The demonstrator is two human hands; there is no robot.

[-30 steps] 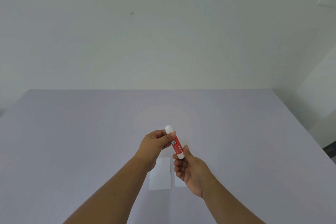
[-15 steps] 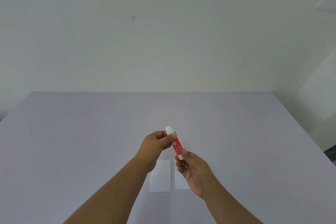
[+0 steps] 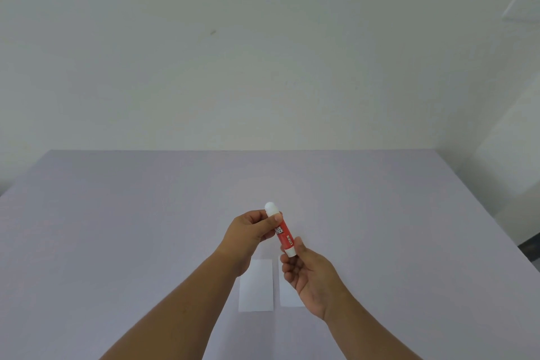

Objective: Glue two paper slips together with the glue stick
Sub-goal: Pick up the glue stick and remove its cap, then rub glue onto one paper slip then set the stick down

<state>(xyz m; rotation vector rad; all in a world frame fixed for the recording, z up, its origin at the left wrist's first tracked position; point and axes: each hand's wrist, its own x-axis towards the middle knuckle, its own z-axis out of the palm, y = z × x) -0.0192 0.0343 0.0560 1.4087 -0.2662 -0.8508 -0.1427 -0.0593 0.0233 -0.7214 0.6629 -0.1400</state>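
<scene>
While the left hand (image 3: 248, 231) pinches its white cap, the right hand (image 3: 309, 275) pinches the base of the glue stick (image 3: 283, 234), held above two paper slips (image 3: 256, 286) lying side by side on the bench (image 3: 117, 228).

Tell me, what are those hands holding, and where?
One glue stick: left hand grips its white cap end, right hand its white base.

the right hand (image 3: 311, 278) slides lower along the glue stick (image 3: 283, 233) than a second ago, so more of the red body shows and its white base sits at the thumb tip. more of the right paper slip (image 3: 287, 295) shows below centre of the frame, and the table's far edge (image 3: 140, 151) sits slightly lower.
</scene>
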